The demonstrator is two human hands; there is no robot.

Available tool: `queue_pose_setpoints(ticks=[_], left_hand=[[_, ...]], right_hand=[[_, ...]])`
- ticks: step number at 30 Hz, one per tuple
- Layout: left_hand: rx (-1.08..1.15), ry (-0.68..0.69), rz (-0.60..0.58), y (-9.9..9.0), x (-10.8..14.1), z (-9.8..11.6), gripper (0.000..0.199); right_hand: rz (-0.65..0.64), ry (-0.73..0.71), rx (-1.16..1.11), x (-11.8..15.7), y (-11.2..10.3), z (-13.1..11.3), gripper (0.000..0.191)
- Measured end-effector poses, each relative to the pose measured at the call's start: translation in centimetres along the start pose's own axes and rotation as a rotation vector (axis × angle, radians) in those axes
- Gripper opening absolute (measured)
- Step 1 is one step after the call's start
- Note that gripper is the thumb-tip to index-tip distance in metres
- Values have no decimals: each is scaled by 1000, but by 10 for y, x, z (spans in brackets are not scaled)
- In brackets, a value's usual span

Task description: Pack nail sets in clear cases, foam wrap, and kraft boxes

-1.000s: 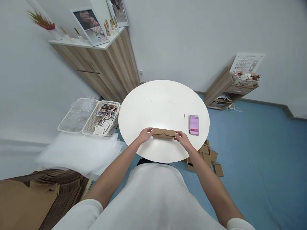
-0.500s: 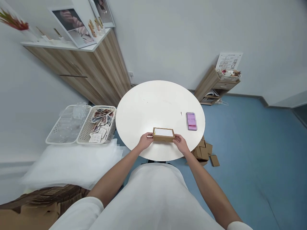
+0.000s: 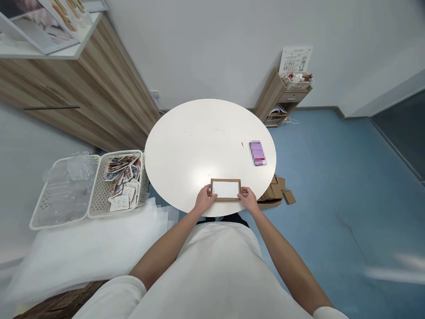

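A flat brown cardboard box (image 3: 226,199) with a white label-like panel (image 3: 226,189) on its upper face is held at the near edge of the round white table (image 3: 186,155). My left hand (image 3: 205,199) grips its left end, thumb over the front edge and fingers behind. At the right end, my right hand (image 3: 248,198) holds it the same way. Farther right on the table lies a purple, blurred-out phone-like object (image 3: 257,153), with a tiny dark item (image 3: 242,144) beside it.
Left of the table stand white baskets, one with printed cards (image 3: 122,181), one with clear plastic bags (image 3: 71,186). White sheets (image 3: 89,243) lie below them. Brown cartons (image 3: 274,191) sit on the floor at right. A wooden cabinet (image 3: 109,84) and small shelf (image 3: 270,97) flank the table.
The box has tipped so its white-panelled face turns more toward me, and its front side is less visible. Both hands keep hold, thumbs now over the front. The camera view has shifted right.
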State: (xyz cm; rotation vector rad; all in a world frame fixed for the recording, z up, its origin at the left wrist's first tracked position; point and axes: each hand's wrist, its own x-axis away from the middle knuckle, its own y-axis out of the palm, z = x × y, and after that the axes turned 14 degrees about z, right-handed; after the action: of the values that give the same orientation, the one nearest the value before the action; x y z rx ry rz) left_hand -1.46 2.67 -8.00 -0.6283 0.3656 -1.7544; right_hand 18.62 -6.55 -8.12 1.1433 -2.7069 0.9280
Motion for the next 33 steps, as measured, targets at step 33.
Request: queue_pose_setpoints(ticks=[33], left_hand=[[-139,194,-617,320,-16,197,80]], right_hand=[[487,295,8,-103,-223,142,54]])
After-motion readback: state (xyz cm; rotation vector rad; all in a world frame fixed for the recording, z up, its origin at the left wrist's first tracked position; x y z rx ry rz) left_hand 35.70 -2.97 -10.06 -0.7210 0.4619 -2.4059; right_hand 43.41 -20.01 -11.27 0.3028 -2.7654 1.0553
